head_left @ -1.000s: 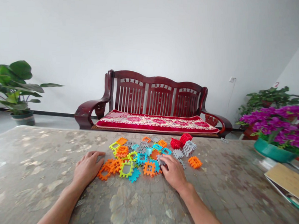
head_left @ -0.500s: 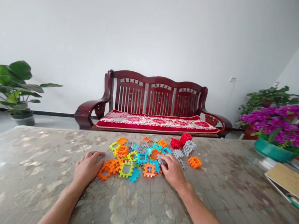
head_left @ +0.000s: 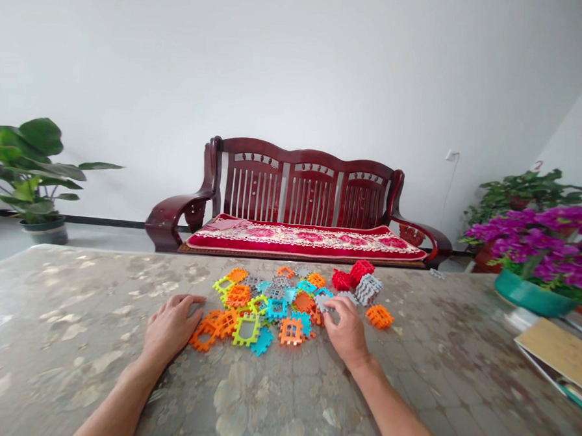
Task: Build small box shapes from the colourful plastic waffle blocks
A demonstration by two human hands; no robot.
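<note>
A heap of flat plastic interlocking tiles (head_left: 267, 304), orange, blue, yellow-green and grey, lies mid-table. At its far right stand a red built cube (head_left: 352, 274) and a grey built cube (head_left: 368, 288), with a loose orange tile (head_left: 379, 316) beside them. My left hand (head_left: 171, 329) rests flat on the table at the heap's left edge, fingers stretched out, touching an orange tile. My right hand (head_left: 346, 328) is at the heap's right side, fingers pinched on a grey tile (head_left: 323, 303).
The table (head_left: 70, 336) has a glossy floral cover. A teal pot of purple flowers (head_left: 537, 257) and a book (head_left: 559, 356) sit at the right edge. Beyond the table stand a red wooden bench (head_left: 301, 205) and potted plants at both sides.
My right hand has moved a little to the right and away from me, its fingers closing on a grey tile. My left hand has stayed put.
</note>
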